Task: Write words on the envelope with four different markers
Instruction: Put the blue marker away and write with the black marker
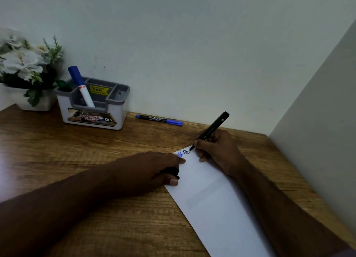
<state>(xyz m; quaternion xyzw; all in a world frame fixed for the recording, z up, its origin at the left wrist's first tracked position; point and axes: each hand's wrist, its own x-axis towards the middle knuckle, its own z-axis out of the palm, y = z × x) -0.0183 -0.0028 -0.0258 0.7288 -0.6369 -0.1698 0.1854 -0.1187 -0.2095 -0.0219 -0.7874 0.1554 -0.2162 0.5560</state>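
The long white paper envelope is lying diagonally on the wooden surface. The right hand is gripping a slim black marker, tip touching the envelope's far end. The left hand is pinning its edge, curled around a small black cap.

You face a wood-grain desk pushed against a pale, plain wall; at 3 o'clock a second wall closes the corner, dimly lit.
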